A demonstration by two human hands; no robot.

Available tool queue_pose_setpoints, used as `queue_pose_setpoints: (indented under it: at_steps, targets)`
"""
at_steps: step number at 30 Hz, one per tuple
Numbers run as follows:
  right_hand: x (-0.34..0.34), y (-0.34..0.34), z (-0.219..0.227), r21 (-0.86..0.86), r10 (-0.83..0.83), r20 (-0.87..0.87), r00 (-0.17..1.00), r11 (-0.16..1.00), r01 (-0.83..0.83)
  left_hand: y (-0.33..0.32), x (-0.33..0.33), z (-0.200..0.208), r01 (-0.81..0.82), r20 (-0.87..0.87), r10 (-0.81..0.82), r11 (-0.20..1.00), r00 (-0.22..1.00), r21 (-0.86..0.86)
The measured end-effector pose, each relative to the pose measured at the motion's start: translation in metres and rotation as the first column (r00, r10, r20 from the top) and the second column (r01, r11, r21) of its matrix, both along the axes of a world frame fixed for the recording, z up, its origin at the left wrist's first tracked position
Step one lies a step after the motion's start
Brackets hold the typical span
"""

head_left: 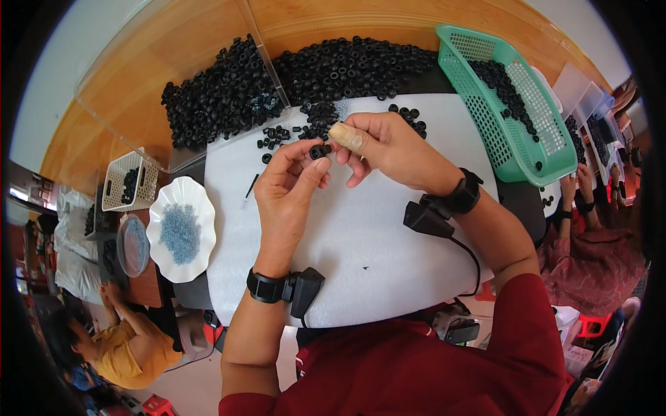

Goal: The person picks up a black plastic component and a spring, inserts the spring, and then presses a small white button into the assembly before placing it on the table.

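Over the white foam sheet point(361, 256), my left hand point(288, 187) pinches a small round black part with a hole point(318, 152) between thumb and fingers. Close beside it is my right hand point(399, 152), its thumb in a yellowish cover point(352, 138) and pressed toward the forefinger. Whatever that pinch may hold is hidden or too small to make out. Just beyond both hands lies a loose heap of similar black parts point(319, 118). A thin black stick point(252, 185) rests on the sheet left of my left hand.
A large clear bin point(222, 104) full of black parts stands far left, beside another big heap point(354, 66). On the right is a green basket point(496, 149). A white scalloped dish point(205, 243) holds small bluish pieces. People sit at both sides.
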State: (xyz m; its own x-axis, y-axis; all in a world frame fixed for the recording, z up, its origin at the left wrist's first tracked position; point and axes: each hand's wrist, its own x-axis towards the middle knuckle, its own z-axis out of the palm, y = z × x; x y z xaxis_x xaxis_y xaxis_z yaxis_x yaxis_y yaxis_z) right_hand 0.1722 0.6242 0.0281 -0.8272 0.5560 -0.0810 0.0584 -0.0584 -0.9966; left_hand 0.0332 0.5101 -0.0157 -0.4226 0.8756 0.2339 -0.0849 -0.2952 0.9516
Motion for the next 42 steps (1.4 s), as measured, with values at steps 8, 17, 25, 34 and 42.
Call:
queue_pose_setpoints:
  at_steps: [8,17,25,34,42]
  targets:
    - [-0.002,-0.005,-0.013,0.719,-0.096,-0.023,0.995,0.69,0.083,0.001,0.001,-0.001,0.02,-0.053,-0.02,1.0,0.998,0.002]
    - [-0.004,-0.012,-0.019,0.946,-0.151,0.012,0.988,0.322,0.038,-0.002,0.002,-0.005,-0.009,-0.269,0.014,1.0,0.963,0.018]
    - [-0.006,-0.015,-0.015,0.75,-0.118,0.101,0.988,0.662,0.002,-0.002,0.004,-0.005,0.008,-0.267,0.006,0.999,0.964,0.05]
    - [-0.003,-0.012,-0.011,0.392,-0.001,0.259,0.966,0.914,-0.104,-0.003,0.005,-0.008,0.023,-0.279,-0.012,0.999,0.96,0.035]
    - [-0.006,-0.011,-0.001,0.194,0.024,0.281,0.96,0.978,-0.081,-0.001,0.006,-0.006,-0.026,-0.345,0.05,0.997,0.937,0.075]
